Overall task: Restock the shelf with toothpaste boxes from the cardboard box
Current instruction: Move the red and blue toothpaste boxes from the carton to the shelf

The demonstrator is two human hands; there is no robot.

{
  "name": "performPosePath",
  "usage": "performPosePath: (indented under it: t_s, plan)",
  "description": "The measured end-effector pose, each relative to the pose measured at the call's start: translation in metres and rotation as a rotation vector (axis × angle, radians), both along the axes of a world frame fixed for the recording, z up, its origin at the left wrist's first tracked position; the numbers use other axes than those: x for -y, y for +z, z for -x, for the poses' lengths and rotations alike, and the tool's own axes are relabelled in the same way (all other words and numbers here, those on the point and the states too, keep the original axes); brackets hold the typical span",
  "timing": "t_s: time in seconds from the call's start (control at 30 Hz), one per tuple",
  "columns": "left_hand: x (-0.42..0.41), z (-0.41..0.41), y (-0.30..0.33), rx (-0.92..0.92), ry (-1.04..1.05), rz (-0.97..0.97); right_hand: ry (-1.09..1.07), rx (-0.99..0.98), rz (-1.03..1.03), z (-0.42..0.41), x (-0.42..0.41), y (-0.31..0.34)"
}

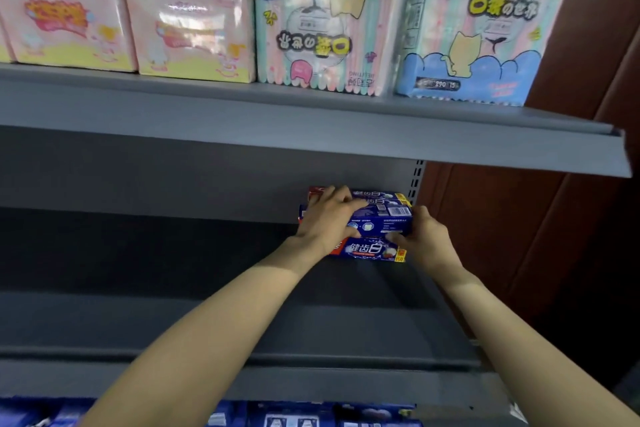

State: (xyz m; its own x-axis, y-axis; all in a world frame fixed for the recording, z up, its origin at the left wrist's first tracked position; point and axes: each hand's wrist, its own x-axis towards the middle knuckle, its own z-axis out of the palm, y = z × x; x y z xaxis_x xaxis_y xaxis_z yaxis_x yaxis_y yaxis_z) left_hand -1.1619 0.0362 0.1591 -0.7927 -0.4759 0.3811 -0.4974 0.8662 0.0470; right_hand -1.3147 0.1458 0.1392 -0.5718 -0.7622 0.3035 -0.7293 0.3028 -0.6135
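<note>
Just right of the frame's centre, both hands meet on a small stack of blue toothpaste boxes standing at the far right end of the grey middle shelf, close to the slotted upright at the shelf's back corner. The left hand lies over the stack's left side, fingers curled across the top of the upper box, while the right hand holds the right end, its thumb and fingers pinching the lower front edge of that same box. Beneath it a second box lies flat with its printed face showing, and at least one more seems to stand behind, though the hands hide most of it. Across the top of the frame the upper shelf carries pink tissue packs on the left and pastel packs with a cat drawing on the right. Along the bottom edge more blue packaging shows below the shelf lip. Brown panelling fills the right side.
</note>
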Motion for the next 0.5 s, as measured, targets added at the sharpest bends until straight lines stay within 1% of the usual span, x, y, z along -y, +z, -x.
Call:
performPosePath:
  t_s: [0.1,0.13,0.23,0.27,0.3,0.33,0.4,0.43,0.5]
  plan:
    - [-0.002,-0.004,0.000,-0.033,0.005,0.104,0.043,0.148,0.082,-0.006,-0.006,0.007]
    - [-0.002,-0.006,0.000,-0.048,-0.003,0.146,0.061,0.239,0.109,-0.007,-0.007,0.009]
    - [-0.002,-0.010,0.000,-0.075,-0.089,0.314,0.172,0.681,0.208,-0.008,-0.005,0.016]
    - [0.000,-0.011,0.000,-0.078,-0.090,0.344,0.212,0.808,0.250,-0.006,-0.004,0.017]
    - [0.001,-0.012,0.002,-0.045,-0.052,0.332,0.255,0.900,0.293,-0.005,-0.004,0.017]
    - [0.004,-0.014,0.002,-0.031,0.010,0.292,0.294,0.949,0.328,-0.002,-0.003,0.017]
    - [0.012,-0.022,0.003,-0.040,0.167,0.126,0.363,0.994,0.383,0.001,-0.002,0.014]
    - [0.015,-0.026,0.004,-0.074,0.219,0.023,0.387,1.005,0.407,0.004,-0.001,0.011]
    - [0.020,-0.033,0.003,-0.186,0.251,-0.222,0.419,1.005,0.436,0.007,0.001,0.008]
